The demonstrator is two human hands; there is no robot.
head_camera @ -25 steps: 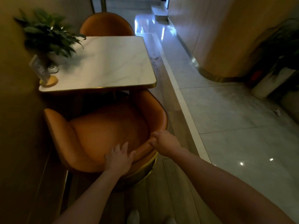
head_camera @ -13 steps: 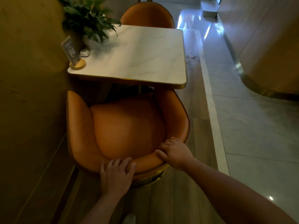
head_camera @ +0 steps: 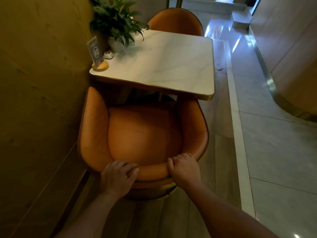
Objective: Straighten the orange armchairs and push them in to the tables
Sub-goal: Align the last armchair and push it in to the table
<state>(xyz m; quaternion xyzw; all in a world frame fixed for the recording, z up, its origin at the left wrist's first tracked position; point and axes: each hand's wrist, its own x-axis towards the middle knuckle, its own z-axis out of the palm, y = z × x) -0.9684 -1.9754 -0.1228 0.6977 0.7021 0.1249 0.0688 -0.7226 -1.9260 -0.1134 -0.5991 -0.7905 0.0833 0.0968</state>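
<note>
An orange armchair (head_camera: 144,133) stands right below me, its open front tucked under the near edge of a white marble table (head_camera: 164,66) with a gold rim. My left hand (head_camera: 118,177) grips the top of the chair's backrest at its left part, fingers curled over the rim. My right hand (head_camera: 184,169) grips the same rim further right. A second orange armchair (head_camera: 176,23) stands at the table's far side, only its backrest showing.
A potted plant (head_camera: 116,19), a table-number sign (head_camera: 95,50) on a round wooden base and a small white call button (head_camera: 108,54) sit on the table's left side. A wall (head_camera: 39,83) runs close on the left. Glossy tiled floor (head_camera: 274,152) lies to the right.
The armchair has turned to face the table squarely and its front has slid under the table edge. Both hands stayed on the backrest, the left one now curled over the rim.
</note>
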